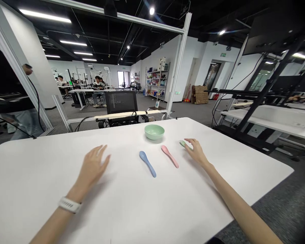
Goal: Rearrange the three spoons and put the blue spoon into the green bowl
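Note:
My left hand point(93, 166) hovers over the left part of the white table point(132, 210), fingers apart and nothing in them. On the right, my right hand point(196, 152) reaches over a green spoon point(182, 143), with thumb and fingers parted around it; most of the spoon's handle is hidden behind the hand. Left of that hand lies a pink spoon point(170, 156), and farther left a blue spoon point(147, 164), both with their bowls pointing away from me. A light green bowl point(154, 132) stands upright behind the spoons.
A black mesh chair point(122, 103) stands beyond the table's far edge. An aluminium frame point(179, 64) rises behind the table. To the right are a black stand point(252, 112) and another white table point(277, 117). A person point(25, 105) is at the far left.

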{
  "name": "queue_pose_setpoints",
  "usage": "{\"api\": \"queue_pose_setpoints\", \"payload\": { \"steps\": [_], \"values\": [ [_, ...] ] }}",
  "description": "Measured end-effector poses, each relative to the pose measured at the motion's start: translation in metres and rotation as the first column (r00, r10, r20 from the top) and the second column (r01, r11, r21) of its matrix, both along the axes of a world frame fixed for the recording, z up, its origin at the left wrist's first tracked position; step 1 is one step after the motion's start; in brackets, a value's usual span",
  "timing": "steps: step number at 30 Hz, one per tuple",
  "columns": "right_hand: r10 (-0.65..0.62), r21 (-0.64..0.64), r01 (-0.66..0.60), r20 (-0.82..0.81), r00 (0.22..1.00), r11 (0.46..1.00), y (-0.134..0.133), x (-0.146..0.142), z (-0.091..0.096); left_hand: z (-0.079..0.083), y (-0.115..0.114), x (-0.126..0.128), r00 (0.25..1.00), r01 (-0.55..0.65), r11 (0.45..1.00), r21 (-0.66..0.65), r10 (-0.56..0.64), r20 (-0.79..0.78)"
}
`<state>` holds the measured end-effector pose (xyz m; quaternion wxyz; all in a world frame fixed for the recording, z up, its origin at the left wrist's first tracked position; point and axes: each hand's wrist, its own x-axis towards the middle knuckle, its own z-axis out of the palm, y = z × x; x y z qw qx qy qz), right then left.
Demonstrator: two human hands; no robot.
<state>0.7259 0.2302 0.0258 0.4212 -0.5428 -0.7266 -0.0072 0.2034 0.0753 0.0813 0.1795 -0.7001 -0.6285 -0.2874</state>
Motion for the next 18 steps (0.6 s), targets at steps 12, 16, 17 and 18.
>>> {"api": "queue_pose_setpoints", "payload": {
  "steps": [12,16,17,18],
  "values": [
    [0.237,-0.261,-0.209,0.083,0.968,0.942,0.007,-0.056,-0.006,-0.06,-0.067,-0.169,0.925,-0.344,0.914,-0.213,0.37,0.092],
    [0.254,-0.294,-0.225,0.066,0.965,0.929,0.006,-0.056,-0.016,-0.071,-0.069,-0.171,0.905,-0.397,0.873,-0.283,0.423,0.036],
    [0.25,-0.296,-0.221,0.065,0.966,0.929,0.005,-0.056,-0.018,-0.072,-0.069,-0.173,0.906,-0.4,0.872,-0.282,0.423,0.023],
    [0.245,-0.297,-0.216,0.064,0.967,0.93,0.005,-0.056,-0.018,-0.074,-0.069,-0.175,0.907,-0.403,0.875,-0.27,0.421,0.012]
  ]
}}
